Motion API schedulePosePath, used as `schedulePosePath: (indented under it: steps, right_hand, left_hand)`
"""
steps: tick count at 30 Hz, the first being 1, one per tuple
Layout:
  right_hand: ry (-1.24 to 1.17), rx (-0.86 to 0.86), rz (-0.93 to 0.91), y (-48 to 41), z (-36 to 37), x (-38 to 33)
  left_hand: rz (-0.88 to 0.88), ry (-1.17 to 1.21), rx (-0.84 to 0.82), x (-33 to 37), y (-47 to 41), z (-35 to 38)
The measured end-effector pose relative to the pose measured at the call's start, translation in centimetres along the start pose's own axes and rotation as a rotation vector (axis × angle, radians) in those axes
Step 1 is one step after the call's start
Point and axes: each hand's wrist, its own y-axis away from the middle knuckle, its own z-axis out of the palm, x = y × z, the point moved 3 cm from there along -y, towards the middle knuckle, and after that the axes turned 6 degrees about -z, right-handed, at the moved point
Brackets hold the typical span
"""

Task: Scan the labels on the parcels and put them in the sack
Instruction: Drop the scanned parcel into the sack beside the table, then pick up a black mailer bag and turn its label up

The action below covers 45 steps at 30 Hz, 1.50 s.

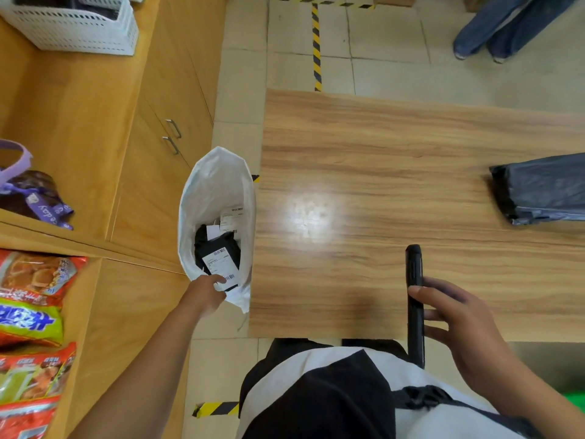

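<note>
One parcel [218, 258], left hand [207, 294] seemingly touching, right hand [465, 324] gripping scanner [414, 274]

Bright, even indoor light from overhead — white glare patch on table [380, 137], frame ctr. Shadows faint, soft. Strong fisheye bend twd edges — snack packs [31, 315] lower left & jeans [506, 23] upper right slightly blurred, stretched.

purple ribbon [52, 210]: "day"; parcel labels [220, 261] too sml.
</note>
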Motion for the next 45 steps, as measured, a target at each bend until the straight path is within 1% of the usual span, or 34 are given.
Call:
schedulePosePath:
  steps: [5, 12, 17, 21, 23, 24, 25, 27, 30, 35, 37, 42, 45]
  right_hand:
    - [-0.063, -0.004, -0.021, -0.3, -0.8, 0.0]
    - [-0.138, 0.04, -0.023, -1.1, -2.7, -0.1]
    - [-0.222, 0.087, -0.019, -2.0, -5.0, -0.1]
    - [-0.283, 0.115, -0.018, -2.9, -7.9, 0.2]
    - [-0.307, 0.133, -0.012, -3.3, -9.8, 0.5]
    - [-0.321, 0.142, -0.009, -3.5, -10.9, 0.6]
    - [-0.339, 0.153, -0.006, -3.7, -12.2, 0.8]
    - [-0.383, 0.178, 0.004, -4.2, -14.8, 1.1]
    - [-0.45, 0.214, 0.015, -4.8, -18.9, 1.8]
    - [-0.541, 0.272, 0.045, -6.1, -25.6, 3.7]
    - [-0.567, 0.293, 0.049, -6.6, -28.1, 4.5]
    - [-0.631, 0.34, 0.053, -7.8, -33.4, 6.3]
    - [-0.672, 0.355, 0.047, -8.5, -35.9, 7.2]
  left_hand:
    - [-0.03, 0.07, 0.009, 2.2, 0.1, -1.1]
    - [0.027, 0.065, 0.099, 7.3, 0.9, -4.3]
    - [0.09, 0.092, 0.237, 14.5, 2.3, -6.4]
    - [0.169, 0.171, 0.277, 21.7, 4.0, -6.0]
    - [0.233, 0.133, 0.351, 25.6, 4.9, -5.3]
    - [0.269, 0.102, 0.365, 27.8, 5.3, -4.6]
    - [0.299, 0.077, 0.343, 30.0, 5.8, -3.7]
    - [0.351, 0.008, 0.244, 34.5, 6.6, -1.0]
    - [0.441, -0.156, 0.101, 41.3, 8.2, 4.2]
    - [0.6, -0.354, -0.013, 52.9, 11.4, 13.2]
    - [0.663, -0.409, -0.016, 57.7, 12.9, 16.2]
    - [0.868, -0.51, 0.054, 69.4, 16.4, 22.1]
    - [0.925, -0.615, 0.131, 74.6, 17.1, 25.0]
